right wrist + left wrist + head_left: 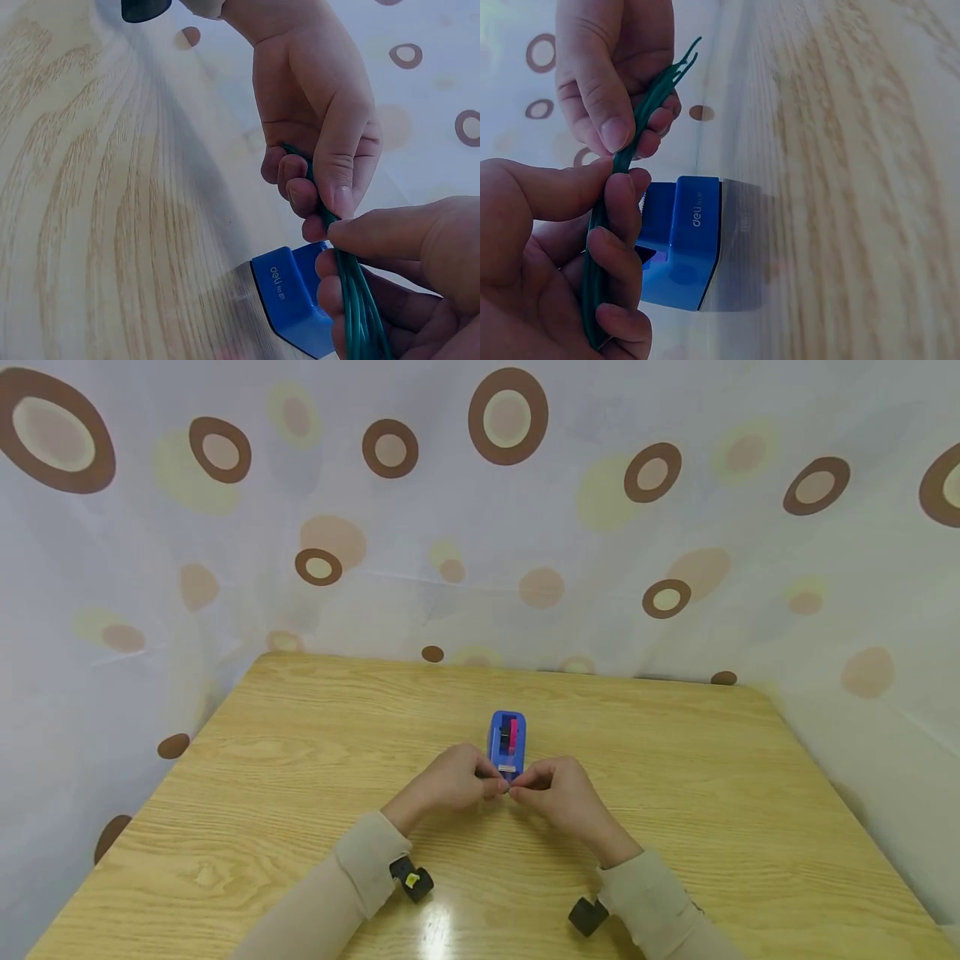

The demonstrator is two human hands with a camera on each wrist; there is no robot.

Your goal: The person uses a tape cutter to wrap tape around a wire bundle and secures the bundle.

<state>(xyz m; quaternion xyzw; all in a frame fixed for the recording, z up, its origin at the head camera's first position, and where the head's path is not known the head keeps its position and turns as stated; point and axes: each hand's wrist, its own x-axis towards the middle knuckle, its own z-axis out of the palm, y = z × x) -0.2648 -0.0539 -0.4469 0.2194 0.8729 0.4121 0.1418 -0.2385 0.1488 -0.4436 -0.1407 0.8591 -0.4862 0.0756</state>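
Both hands meet over the table around a bundle of thin green wires [592, 289]. My left hand [456, 778] pinches it between thumb and fingers, with its other fingers curled along the length. Right beside it, my right hand [562, 795] also pinches the bundle, the two thumb tips almost together. A few loose wire ends stick out past the right hand in the left wrist view. In the head view the bundle is mostly hidden by the fingers. Just beyond the hands stands a blue tape dispenser [521, 752] with a pink and black reel, its cutter end toward me.
The wooden table [315, 735] reaches back to a white curtain [420, 527] printed with brown and beige circles. Black wrist cameras hang at both sleeves, one below the left cuff [372, 860] and one beside the right cuff [645, 889].
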